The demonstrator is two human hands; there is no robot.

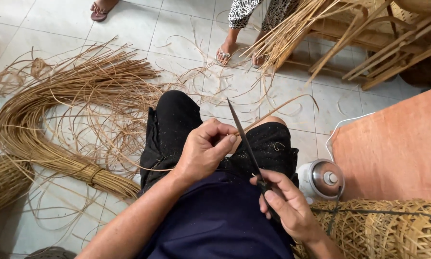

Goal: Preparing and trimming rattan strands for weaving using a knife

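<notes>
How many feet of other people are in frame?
3. One sandalled foot at the top left edge; two sandalled feet, and, top centre beside the hanging rattan strips. A fourth foot may lie beyond the frame's edge.

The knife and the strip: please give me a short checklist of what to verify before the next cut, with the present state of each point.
1. Right hand grips the knife by its handle: ok, fingers are wrapped around the dark handle.
2. Left hand holds the strip firmly: ok, it is pinched at the fingertips.
3. Blade points away from the body: ok, the tip points forward, over the knees.
4. Left thumb clear of the edge: not ok, it lies right beside the blade.
5. Which side of the blade is sharp: cannot tell.
6. Other person's feet away from the blade: ok, they stand on the tiles well beyond the knees.
</notes>
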